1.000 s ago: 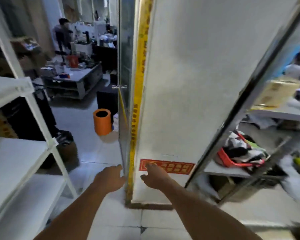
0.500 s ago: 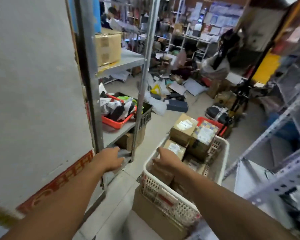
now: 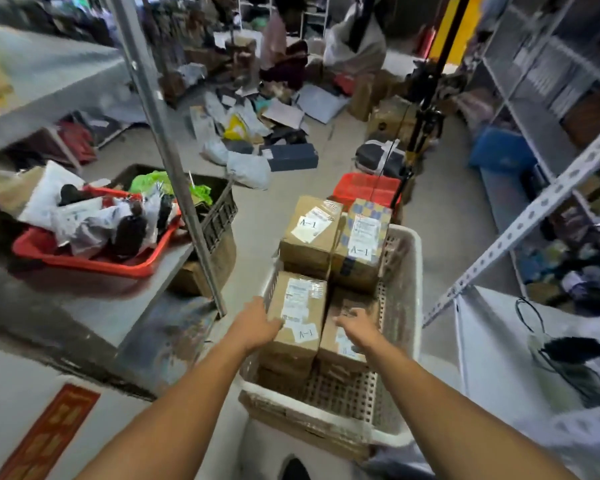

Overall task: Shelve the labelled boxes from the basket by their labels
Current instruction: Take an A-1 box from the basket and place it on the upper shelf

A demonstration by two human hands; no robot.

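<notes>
Matt brown cardboard boxes [image 3: 297, 308] with glossy tape and white paper labels [image 3: 306, 332] fill a white perforated plastic basket [image 3: 404, 306] beside a smooth grey metal shelf upright [image 3: 167, 143].
</notes>
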